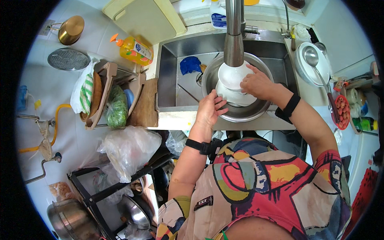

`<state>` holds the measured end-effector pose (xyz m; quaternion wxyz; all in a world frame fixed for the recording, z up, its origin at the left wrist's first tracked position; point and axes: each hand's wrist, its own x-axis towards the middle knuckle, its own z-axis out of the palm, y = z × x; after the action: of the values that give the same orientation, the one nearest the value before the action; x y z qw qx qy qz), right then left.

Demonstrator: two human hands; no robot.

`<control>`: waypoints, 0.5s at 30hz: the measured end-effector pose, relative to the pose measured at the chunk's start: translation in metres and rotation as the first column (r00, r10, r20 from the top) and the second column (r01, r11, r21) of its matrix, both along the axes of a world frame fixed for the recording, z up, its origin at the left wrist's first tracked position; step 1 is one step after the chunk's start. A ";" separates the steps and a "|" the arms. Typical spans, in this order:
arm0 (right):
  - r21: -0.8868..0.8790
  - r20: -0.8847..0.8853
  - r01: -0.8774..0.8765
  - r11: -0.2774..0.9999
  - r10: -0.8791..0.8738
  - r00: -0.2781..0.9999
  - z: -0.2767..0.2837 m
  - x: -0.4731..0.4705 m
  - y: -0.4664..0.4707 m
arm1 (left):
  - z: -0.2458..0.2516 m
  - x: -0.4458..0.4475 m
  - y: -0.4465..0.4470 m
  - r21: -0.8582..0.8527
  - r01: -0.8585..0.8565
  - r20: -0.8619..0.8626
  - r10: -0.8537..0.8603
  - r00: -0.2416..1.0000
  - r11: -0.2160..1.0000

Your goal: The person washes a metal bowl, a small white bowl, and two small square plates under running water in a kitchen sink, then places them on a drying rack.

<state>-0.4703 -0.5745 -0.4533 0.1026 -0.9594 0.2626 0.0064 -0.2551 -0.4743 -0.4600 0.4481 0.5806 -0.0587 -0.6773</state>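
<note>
My right hand [257, 82] grips the rim of a white bowl [232, 77] under the end of a metal faucet [234, 49]. Beneath that bowl lies more white dishware [240, 98], inside a large stainless steel basin [237, 117]. The basin rests in the sink [168, 69] and over its front edge. At the basin's left front, my left hand [210, 108] is spread palm up beside the dishware, with nothing in its fingers. A blue cloth [190, 65] lies on the sink floor, left of the basin, and a thin dark stick [188, 93] leans nearby.
Left of the sink stand an orange pump bottle [136, 51], a wooden board [144, 105] and a rack with a bag of greens [116, 108]. On the right counter are stacked white plates [319, 73] with a ladle [312, 57] and a red basket of small round food [342, 111].
</note>
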 end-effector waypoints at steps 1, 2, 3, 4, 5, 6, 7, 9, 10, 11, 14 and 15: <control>-0.007 -0.003 0.007 1.000 -0.007 1.000 0.001 0.002 0.004 | 0.000 0.001 0.001 -0.012 0.005 -0.006 -0.005 1.000 1.000; -0.061 0.045 0.029 0.998 -0.026 0.999 0.002 0.003 0.006 | 0.001 0.001 0.002 -0.011 0.007 -0.010 -0.007 1.000 1.000; -0.046 0.021 0.026 0.999 -0.025 0.999 0.003 0.004 0.010 | 0.002 0.001 0.003 -0.030 0.014 -0.011 -0.014 1.000 0.999; -0.078 0.048 0.036 0.996 -0.032 0.998 0.004 0.004 0.012 | 0.004 0.001 0.004 -0.034 0.017 -0.009 -0.017 1.000 0.999; -0.114 0.102 0.025 0.993 -0.013 0.995 0.006 0.004 0.014 | 0.007 0.000 0.005 -0.039 0.018 -0.006 -0.019 1.000 0.999; -0.150 0.112 0.062 0.987 -0.045 0.993 0.008 0.004 0.016 | 0.010 -0.001 0.005 -0.092 0.028 -0.009 -0.029 1.000 0.995; -0.188 0.149 0.076 0.979 -0.048 0.988 0.011 0.003 0.016 | 0.013 -0.003 0.005 -0.143 0.034 -0.011 -0.036 0.999 0.989; -0.207 0.216 0.088 0.974 -0.043 0.975 0.017 0.004 0.018 | 0.019 -0.010 0.004 -0.226 0.010 -0.057 -0.024 0.998 0.974; -0.190 0.246 0.085 0.978 -0.037 0.969 0.019 0.006 0.021 | 0.021 -0.015 0.001 -0.259 -0.020 -0.101 -0.007 0.995 0.966; -0.205 0.310 0.114 0.972 -0.046 0.950 0.020 0.009 0.022 | 0.022 -0.020 -0.004 -0.322 -0.052 -0.151 0.003 0.989 0.945; -0.219 0.328 0.101 0.971 -0.024 0.944 0.019 0.020 0.029 | 0.021 -0.037 -0.020 -0.388 -0.125 -0.278 0.013 0.961 0.913; -0.156 0.328 0.047 0.987 0.007 0.945 0.018 0.022 0.030 | 0.020 -0.041 -0.025 -0.381 -0.163 -0.289 0.050 0.956 0.910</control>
<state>-0.4485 -0.5450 -0.4355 0.0666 -0.9495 0.2512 -0.1755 -0.2966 -0.4991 -0.4395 0.5978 0.3797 -0.1018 -0.6987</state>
